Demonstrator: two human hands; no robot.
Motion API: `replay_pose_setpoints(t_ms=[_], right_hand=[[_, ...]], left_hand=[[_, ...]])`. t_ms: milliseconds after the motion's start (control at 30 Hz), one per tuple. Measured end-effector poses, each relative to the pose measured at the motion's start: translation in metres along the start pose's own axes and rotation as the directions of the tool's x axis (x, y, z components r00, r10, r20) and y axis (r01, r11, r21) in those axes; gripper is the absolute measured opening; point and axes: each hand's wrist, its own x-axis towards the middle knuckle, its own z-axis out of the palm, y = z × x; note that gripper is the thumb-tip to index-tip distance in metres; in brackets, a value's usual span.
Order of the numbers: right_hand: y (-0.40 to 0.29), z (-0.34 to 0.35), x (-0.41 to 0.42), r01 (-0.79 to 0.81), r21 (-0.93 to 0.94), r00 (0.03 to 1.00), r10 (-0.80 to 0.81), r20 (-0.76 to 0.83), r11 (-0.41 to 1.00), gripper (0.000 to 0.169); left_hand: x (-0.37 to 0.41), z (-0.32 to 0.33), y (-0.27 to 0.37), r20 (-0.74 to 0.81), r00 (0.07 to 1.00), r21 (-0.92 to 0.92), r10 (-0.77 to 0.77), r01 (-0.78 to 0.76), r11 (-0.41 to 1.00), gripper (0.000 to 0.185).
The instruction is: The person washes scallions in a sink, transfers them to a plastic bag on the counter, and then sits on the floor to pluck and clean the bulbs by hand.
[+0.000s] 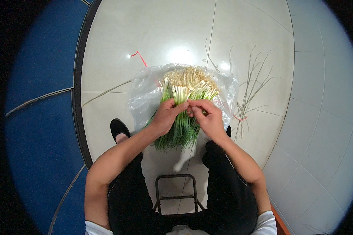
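Note:
A large heap of chives or thin spring onions (191,79) lies on a clear plastic bag (144,94), roots away from me and green leaves towards me. Around a bundle of white and green stalks (180,94), my left hand (166,116) is closed, its thumb across the front. My right hand (207,116) touches the right side of that bundle near the left thumb, with its fingers bent and pinched together. Whether something thin sits between the right fingertips cannot be told. The palms and the lower stalks are partly hidden.
Long dry strands (248,94) lie on the tiled floor at the right, near a red tie (240,118). Another red strip (141,57) lies beyond the bag. A black metal frame (176,197) stands between my legs. Blue panels (44,126) are at the left, pale wall tiles (307,79) at the right.

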Motion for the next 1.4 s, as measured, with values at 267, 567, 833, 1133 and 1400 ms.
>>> replay_pose_setpoints(t_ms=[267, 567, 833, 1133, 1400], right_hand=[[0.064, -0.078, 0.020, -0.374, 0.000, 0.893, 0.360, -0.271, 0.927, 0.023], [0.106, -0.052, 0.036, -0.449, -0.359, 0.894, 0.412, -0.177, 0.818, 0.042], [0.089, -0.050, 0.020, -0.505, 0.347, 0.830, 0.555, -0.057, 0.790, 0.025], [0.080, -0.056, 0.003, -0.490, 0.583, 0.829, 0.553, 0.082, 0.648, 0.014], [0.036, -0.038, -0.004, -0.439, 0.407, 0.898, 0.409, 0.164, 0.801, 0.016]], left_hand=[[0.000, -0.004, 0.007, -0.019, 0.992, -0.074, -0.124, 0.123, 0.990, 0.019], [-0.001, 0.002, 0.001, 0.087, 0.969, -0.078, -0.229, 0.236, 0.969, 0.018], [-0.003, -0.005, 0.003, 0.056, 0.972, -0.100, -0.228, 0.233, 0.967, 0.017], [-0.003, -0.003, 0.003, 0.051, 0.977, -0.018, -0.207, 0.208, 0.978, 0.016], [0.000, 0.002, -0.001, 0.050, 0.996, 0.184, -0.078, 0.068, 0.981, 0.024]])
